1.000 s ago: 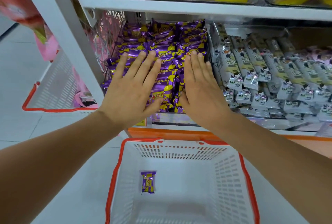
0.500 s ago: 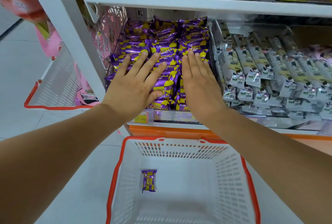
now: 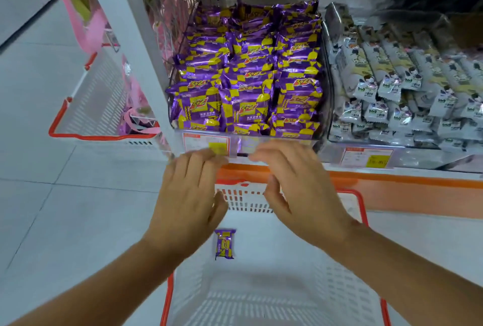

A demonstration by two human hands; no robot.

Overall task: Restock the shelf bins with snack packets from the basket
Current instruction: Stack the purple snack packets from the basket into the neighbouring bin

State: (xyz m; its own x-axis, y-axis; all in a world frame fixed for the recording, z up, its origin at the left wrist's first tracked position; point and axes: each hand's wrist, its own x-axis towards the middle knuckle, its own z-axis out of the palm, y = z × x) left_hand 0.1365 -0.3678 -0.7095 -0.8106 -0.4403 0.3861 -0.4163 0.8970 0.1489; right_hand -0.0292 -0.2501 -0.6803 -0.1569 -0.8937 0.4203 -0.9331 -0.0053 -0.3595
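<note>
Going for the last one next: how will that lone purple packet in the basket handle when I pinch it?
The purple packet looks small and flat, so it is probably light. Its glossy foil wrapper may be slippery and crinkle rather than stay stiff. Lying flat on the basket floor, it should slide, not roll.

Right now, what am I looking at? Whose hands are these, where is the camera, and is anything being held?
There is no machine here. A person wears a camera on the head, and it looks down at their own hands. The left hand and right hand hover empty, fingers loose, in front of a shelf bin packed with purple packets. Beside it lie grey packets. Below stands a white basket with a red rim, holding one loose packet.
</note>
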